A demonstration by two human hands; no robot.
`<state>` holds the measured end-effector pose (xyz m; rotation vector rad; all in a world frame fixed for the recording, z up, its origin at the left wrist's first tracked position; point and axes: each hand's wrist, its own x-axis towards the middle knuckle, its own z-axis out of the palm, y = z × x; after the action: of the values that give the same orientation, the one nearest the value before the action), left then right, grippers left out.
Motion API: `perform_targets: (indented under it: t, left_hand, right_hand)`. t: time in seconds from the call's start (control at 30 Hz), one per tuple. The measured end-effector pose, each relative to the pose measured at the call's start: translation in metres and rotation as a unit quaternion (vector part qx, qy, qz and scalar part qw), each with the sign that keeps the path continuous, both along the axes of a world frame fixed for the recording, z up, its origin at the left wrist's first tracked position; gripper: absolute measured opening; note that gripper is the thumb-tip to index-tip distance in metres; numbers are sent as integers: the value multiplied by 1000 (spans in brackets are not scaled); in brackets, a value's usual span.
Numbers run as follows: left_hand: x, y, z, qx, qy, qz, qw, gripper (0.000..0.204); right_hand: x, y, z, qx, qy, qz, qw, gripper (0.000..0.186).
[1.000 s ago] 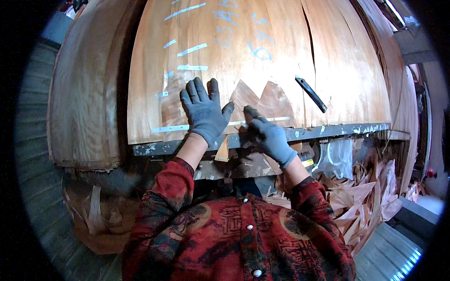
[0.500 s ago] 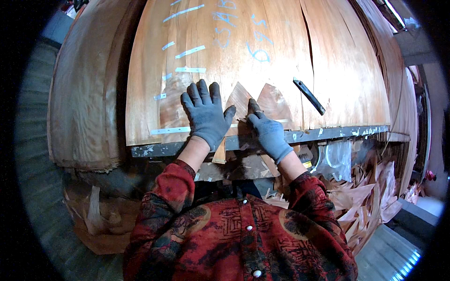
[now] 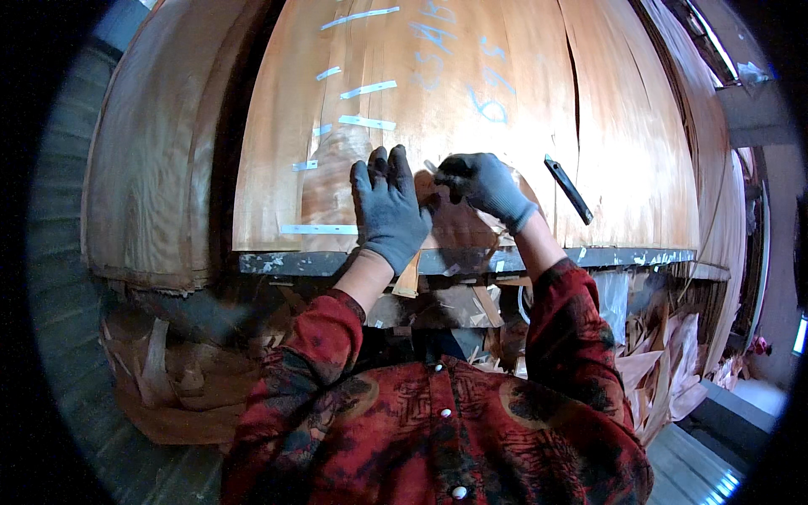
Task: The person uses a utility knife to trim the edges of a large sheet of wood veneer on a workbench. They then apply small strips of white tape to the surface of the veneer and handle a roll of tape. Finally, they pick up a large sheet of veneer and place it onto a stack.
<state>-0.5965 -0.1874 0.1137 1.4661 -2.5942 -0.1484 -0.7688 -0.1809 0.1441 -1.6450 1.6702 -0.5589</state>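
My left hand [image 3: 389,206], in a grey-blue glove, lies flat on a wide wood veneer sheet [image 3: 522,76] near its front edge, fingers stretched out. Close beside it, my gloved right hand [image 3: 484,187] has its fingers bent together in a pinch. A small pale tip shows at those fingers, too little to name. Below them, a darker reddish veneer piece [image 3: 459,225] lies partly in shadow and partly hidden by my right hand. To the right of that hand rests a black utility knife [image 3: 569,191]. Short white tape strips [image 3: 368,123] cross the sheet ahead of my left hand.
A dark, paint-flecked bar [image 3: 311,263] runs along the stack's front edge. More veneer stacks [image 3: 151,160] stand at the left and far right. Torn veneer scraps [image 3: 665,362] heap below at the right, with others [image 3: 181,379] at the lower left. Blue chalk marks [image 3: 491,88] cover the sheet.
My right hand has lifted from the front edge, moved farther in and curled its fingers, covering the pointed veneer pieces. My left hand stays flat. The whole view has shifted slightly.
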Motion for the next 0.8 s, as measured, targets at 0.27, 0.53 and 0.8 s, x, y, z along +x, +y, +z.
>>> perform_targets:
  t: [0.27, 0.53, 0.8]
  left_hand:
    - [7, 0, -15, -30, 151, -12, 988, 98]
    - [4, 5, -29, -86, 203, -106, 970, 70]
    - [1, 1, -18, -111, 102, -106, 983, 75]
  right_hand:
    - [15, -40, -5, 113, 148, 67, 980, 30]
    - [24, -54, 8, 158, 316, 64, 933, 38]
    - [-4, -46, 9, 134, 328, 53, 933, 40]
